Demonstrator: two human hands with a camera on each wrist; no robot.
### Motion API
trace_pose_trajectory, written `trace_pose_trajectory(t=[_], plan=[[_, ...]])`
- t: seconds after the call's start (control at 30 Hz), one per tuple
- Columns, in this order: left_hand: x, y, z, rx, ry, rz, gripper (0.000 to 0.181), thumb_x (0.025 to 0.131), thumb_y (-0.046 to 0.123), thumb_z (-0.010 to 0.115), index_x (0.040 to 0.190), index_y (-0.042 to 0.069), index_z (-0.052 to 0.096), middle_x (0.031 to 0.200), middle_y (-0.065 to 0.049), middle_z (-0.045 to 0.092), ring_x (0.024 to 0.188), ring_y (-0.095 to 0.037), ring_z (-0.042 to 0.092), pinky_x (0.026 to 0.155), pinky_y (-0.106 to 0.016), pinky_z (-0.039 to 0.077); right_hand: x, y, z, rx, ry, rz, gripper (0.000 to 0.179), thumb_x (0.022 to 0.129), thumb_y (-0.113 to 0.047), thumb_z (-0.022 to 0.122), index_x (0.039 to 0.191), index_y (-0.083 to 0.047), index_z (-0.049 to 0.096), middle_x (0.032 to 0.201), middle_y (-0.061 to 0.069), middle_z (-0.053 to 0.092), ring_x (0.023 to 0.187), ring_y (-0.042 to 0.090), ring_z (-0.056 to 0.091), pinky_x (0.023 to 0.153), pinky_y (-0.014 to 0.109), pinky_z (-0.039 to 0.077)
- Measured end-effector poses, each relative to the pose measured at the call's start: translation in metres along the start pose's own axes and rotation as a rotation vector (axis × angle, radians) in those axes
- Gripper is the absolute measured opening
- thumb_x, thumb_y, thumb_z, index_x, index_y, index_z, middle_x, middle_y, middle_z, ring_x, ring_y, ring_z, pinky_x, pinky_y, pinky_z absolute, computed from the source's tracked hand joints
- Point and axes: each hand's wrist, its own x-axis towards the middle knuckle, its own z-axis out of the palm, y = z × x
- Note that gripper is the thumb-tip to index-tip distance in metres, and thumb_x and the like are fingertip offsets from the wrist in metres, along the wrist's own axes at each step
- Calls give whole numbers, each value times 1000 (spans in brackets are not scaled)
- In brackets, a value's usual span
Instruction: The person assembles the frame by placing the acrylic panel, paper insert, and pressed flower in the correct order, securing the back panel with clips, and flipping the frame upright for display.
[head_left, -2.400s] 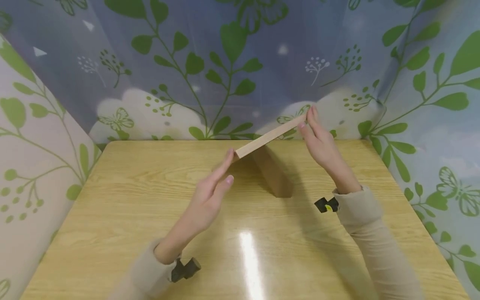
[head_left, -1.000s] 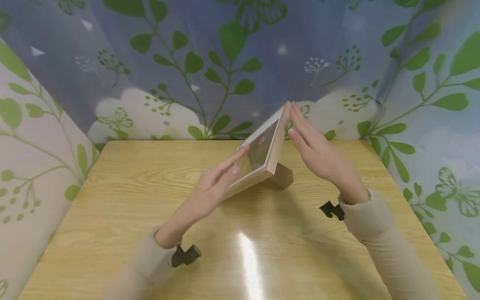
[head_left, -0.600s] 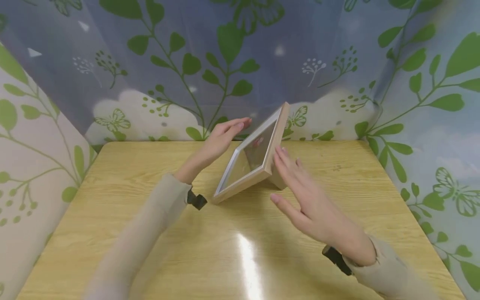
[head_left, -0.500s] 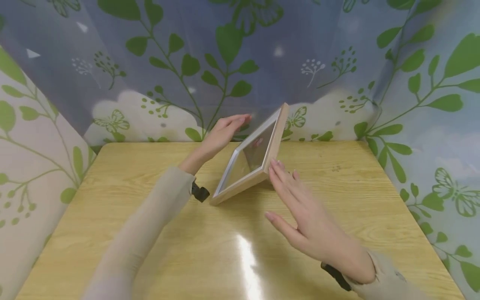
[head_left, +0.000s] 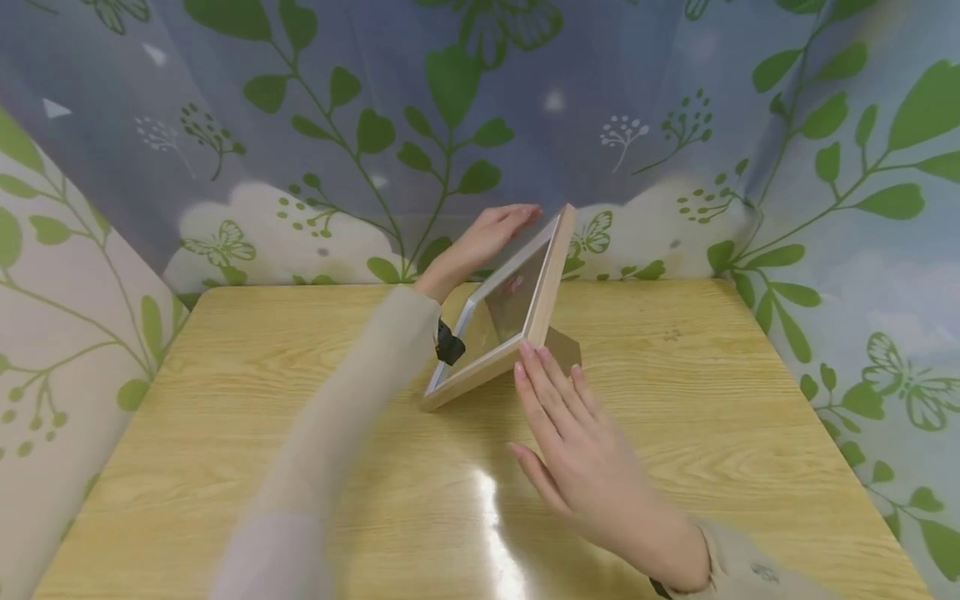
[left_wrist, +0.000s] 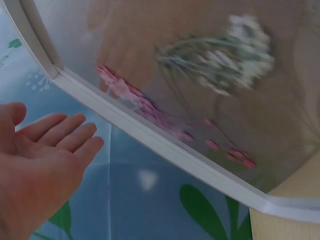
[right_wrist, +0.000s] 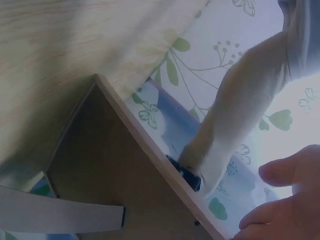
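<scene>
A wooden picture frame (head_left: 551, 279) stands tilted on the table, its glazed front turned to the left. Dried white flowers (left_wrist: 245, 55) and pink petals (left_wrist: 147, 107) show behind the pane. In the right wrist view a support leg (right_wrist: 65, 212) juts from the brown back panel (right_wrist: 115, 165). My left hand (head_left: 487, 237) is beside the frame's upper far edge, fingers extended; in the left wrist view a gap separates it from the white inner border (left_wrist: 135, 125). My right hand (head_left: 588, 454) has straight fingers, with fingertips right at the lower near corner.
The wooden table (head_left: 262, 433) ends at a back curtain (head_left: 337, 192) printed with leaves and butterflies, close behind the frame. Patterned side curtains (head_left: 900, 275) flank it. A black wrist device (head_left: 450, 343) on my left sleeve overlaps the frame's front.
Both hands leave the frame's two ends as it turns to show its glass front. My left hand then moves to the upper far edge, and my right hand slides down to the near corner.
</scene>
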Motion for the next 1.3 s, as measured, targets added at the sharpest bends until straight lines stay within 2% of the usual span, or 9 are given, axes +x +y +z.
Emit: trace_pose_trajectory(t=[0.13,0.23,0.4,0.6,0.8,0.97,1.13,1.3], plan=[[8,4,4,27,-41,22,52,109,35,33,149,3,43,151,-11,46,137,-18,45,110,-24,38,0,-2,3,-55,-2,14,63,109,-35,22,150,12,27,160,25,21,147,38,23,121,49,14],[10,4,3,18,-56,36,54,109,37,31,148,2,43,150,-12,48,134,-18,48,111,-28,38,1,-3,5,-86,-7,31,63,109,-34,20,150,13,25,160,25,19,147,38,23,121,49,14],[8,2,0,-3,-42,32,54,109,36,32,148,0,43,148,-14,49,133,-21,49,112,-34,38,0,-5,6,-90,14,56,62,109,-32,20,150,14,25,160,26,18,147,39,22,121,49,13],[3,2,1,62,-20,15,54,109,37,33,148,2,43,148,-11,50,134,-20,48,109,-28,40,-4,-7,7,-96,17,92,67,109,-38,19,150,15,24,160,28,16,148,39,19,121,49,13],[-3,1,0,89,47,5,52,108,36,36,149,5,44,147,-9,50,136,-20,45,110,-27,38,-8,-4,12,-79,-15,180,80,106,-51,18,152,15,13,161,29,5,150,40,8,121,51,11],[-12,-4,-7,50,117,-14,50,109,33,37,150,6,42,151,-8,46,140,-18,41,112,-25,35,-10,4,18,-32,-51,249,87,103,-58,16,153,11,1,162,27,-7,150,39,-1,122,48,4],[-23,-8,-14,8,189,-21,49,108,31,39,149,4,43,151,-9,46,140,-19,40,112,-23,34,-9,13,25,43,-8,289,92,102,-60,22,152,11,-8,159,29,-18,149,41,-6,120,53,4],[-35,-12,-23,9,250,-25,49,108,31,40,148,4,45,151,-8,47,140,-19,42,112,-22,33,-5,25,30,129,21,323,95,102,-60,26,150,9,-17,156,28,-27,148,43,-12,118,58,2]])
